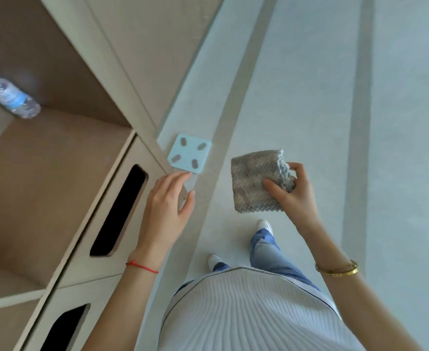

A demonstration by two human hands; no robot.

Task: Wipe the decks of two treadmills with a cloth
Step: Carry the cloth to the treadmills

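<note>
a folded grey waffle-weave cloth is pinched by the right hand. the left hand is spread, empty. no treadmill is seen; the cloth is best kept folded flat.

Right hand held a folded grey cloth at centre right of the frame, thumb on top, fingers behind. Left hand was empty, fingers spread, at centre, just beside a beige cabinet filling the left side. A pale blue square scale lay on the light floor above the left hand. A blurred water bottle sat on a shelf, upper left.
</note>
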